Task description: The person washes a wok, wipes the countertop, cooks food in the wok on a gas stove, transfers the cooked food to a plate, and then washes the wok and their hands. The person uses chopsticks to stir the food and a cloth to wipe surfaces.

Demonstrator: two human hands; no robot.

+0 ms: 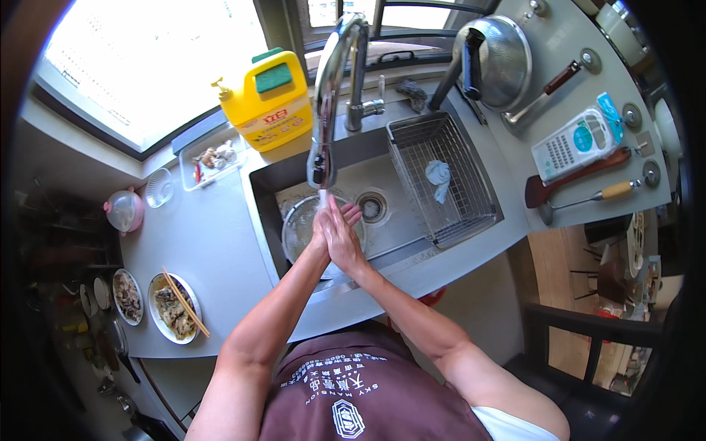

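Note:
My left hand (319, 227) and my right hand (345, 242) are pressed palm to palm over the sink (397, 234), holding nothing. The left hand's fingers stick out on the right, partly hidden behind the right hand. Just above them is the spout of the chrome faucet (325, 127), and a stream of water (323, 196) runs onto the fingers. A round basin (286, 242) sits beneath in the sink, partly covered by my hands and forearms. To the right of the basin lies the drain (372, 208).
A wire basket (469, 182) with a light blue cloth (439, 175) occupies the sink's right side. Behind stands a yellow detergent jug (270, 110). Food plates, one (194, 292) bearing chopsticks (185, 303), are at left. A metal pot (504, 60), packaged grater (576, 142) and spatula (538, 193) are at right.

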